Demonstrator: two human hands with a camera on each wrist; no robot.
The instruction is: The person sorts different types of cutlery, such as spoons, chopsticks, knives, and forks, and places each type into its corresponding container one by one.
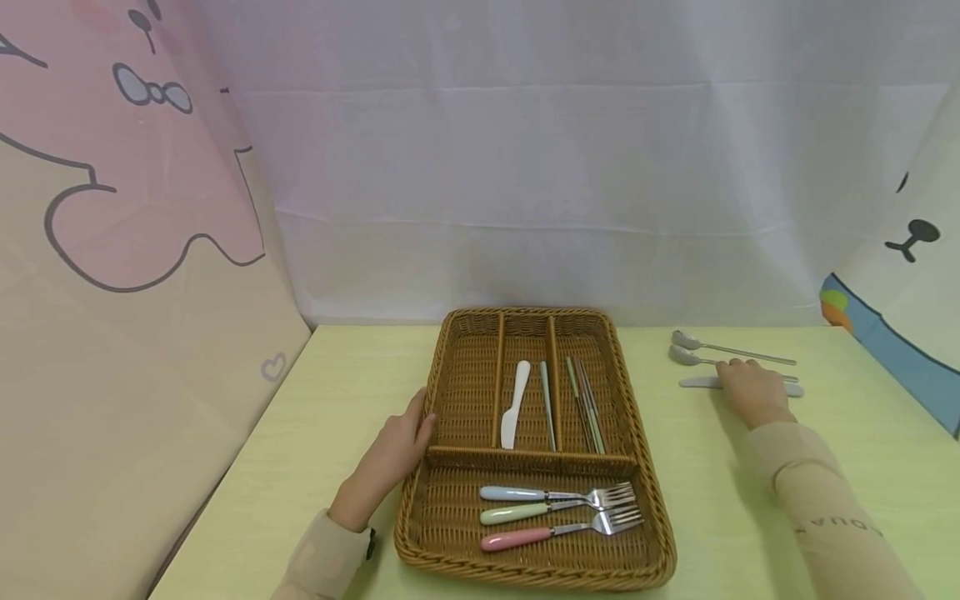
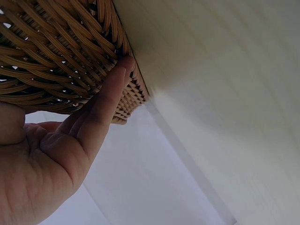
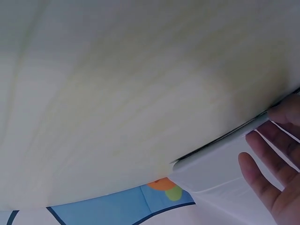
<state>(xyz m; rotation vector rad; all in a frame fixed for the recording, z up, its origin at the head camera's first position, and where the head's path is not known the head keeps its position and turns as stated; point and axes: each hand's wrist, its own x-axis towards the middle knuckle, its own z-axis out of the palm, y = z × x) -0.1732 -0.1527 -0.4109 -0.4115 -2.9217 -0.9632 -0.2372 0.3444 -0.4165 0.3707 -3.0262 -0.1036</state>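
My right hand (image 1: 750, 392) is at the right of the table, its thumb and fingertips pinching a pale table knife (image 1: 699, 382). The knife's rounded handle end (image 3: 211, 146) extends from the fingers in the right wrist view, close along the tabletop. Two long-handled spoons (image 1: 731, 348) lie just beyond that hand; the nearer one is partly hidden by the fingers. At the left wall of a brown wicker basket (image 1: 408, 500) is my left hand (image 1: 390, 446). Its fingers (image 2: 101, 110) lie nearly straight against the outer weave, with the thumb at the rim.
In the basket's front compartment lie three forks (image 1: 517, 514) with blue, green and pink handles. A white knife (image 1: 516, 404) and a slim stick (image 1: 547, 404) share the middle back compartment. The right one holds several thin chopsticks (image 1: 588, 408). White cloth (image 1: 540, 192) hangs behind the table.
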